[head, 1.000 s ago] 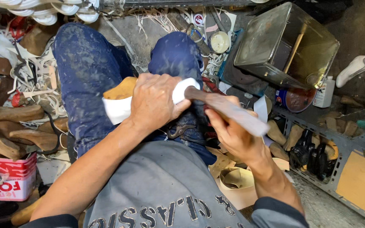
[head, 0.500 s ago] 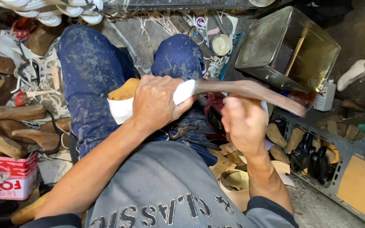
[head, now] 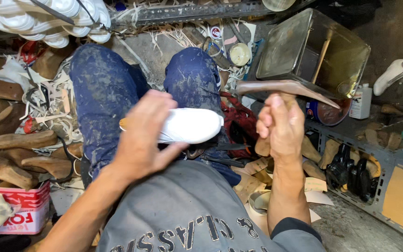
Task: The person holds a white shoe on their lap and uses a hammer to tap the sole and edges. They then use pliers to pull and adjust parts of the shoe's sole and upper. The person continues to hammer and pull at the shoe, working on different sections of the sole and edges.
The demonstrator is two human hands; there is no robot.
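Hammer [head: 288, 88] raised in right hand [head: 281, 128], fingers [head: 276, 122] wrapped tight round the handle, head up beside the metal tin [head: 313, 51] and pointing toward the shelf [head: 350, 135]. White shoe [head: 192, 126] lying across the lap, on the blue-trousered thighs [head: 103, 98], under and just beyond the left hand [head: 143, 135]; left fingers [head: 164, 105] loosely spread and laid flat over the heel end, not pinching, toe end bare and sticking out toward the hammer. Worth doing well here, probably: press the shoe firmly down against the thigh so it cannot rock or skid; keep the left fingers drawn back from the bare white end, where a blow would most likely land; bring the flat face down square rather than the pointed end, to avoid dents or cuts in the white surface; use short, light taps from the wrist instead of a full swing, given the tin close by the hammer head. Risk, as a judgement: with the left grip this slack, a glancing strike could push the shoe off the lap into the wooden lasts [head: 19, 140] and scraps on the floor.
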